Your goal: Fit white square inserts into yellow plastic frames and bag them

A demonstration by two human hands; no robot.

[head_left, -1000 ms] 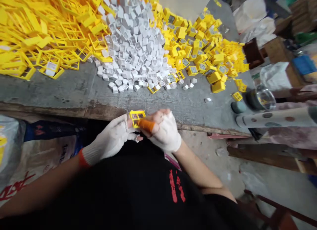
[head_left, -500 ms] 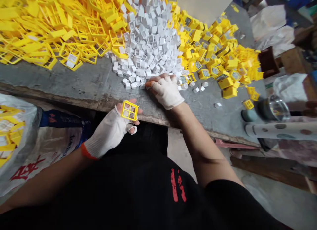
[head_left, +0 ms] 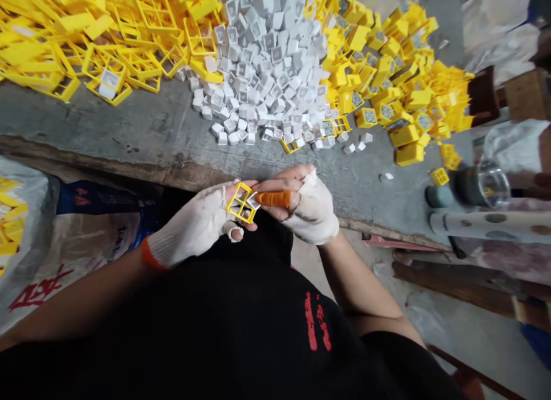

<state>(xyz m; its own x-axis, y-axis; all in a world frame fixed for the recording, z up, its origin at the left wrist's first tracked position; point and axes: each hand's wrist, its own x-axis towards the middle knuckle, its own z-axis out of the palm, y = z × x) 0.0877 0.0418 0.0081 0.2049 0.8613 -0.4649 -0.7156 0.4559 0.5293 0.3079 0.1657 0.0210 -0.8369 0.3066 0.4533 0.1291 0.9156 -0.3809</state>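
Observation:
My left hand (head_left: 206, 219), in a white fingerless glove, grips a small yellow plastic frame (head_left: 241, 203) divided into square openings. My right hand (head_left: 303, 205), gloved the same way and with an orange finger cover (head_left: 274, 199) on one digit, pinches a small white plastic cap (head_left: 255, 201) against the frame's right side. Whether the cap sits inside an opening is hard to see. Both hands meet in front of the table edge. Beyond them lies a heap of white caps (head_left: 267, 73). One yellow frame (head_left: 289, 146) lies partly under the heap's near edge.
Yellow frames (head_left: 142, 50) are piled on the grey table (head_left: 142, 136) at the left. Yellow pieces with grey-white insides (head_left: 387, 96) spread to the right. A clear cup (head_left: 493, 185) stands farther right. An open sack (head_left: 86, 228) of yellow pieces is at my lower left.
My right hand has come back from the white heap to the frame, bringing a white cap. My left hand has shifted slightly right, tilting the frame. The camera view has moved a little.

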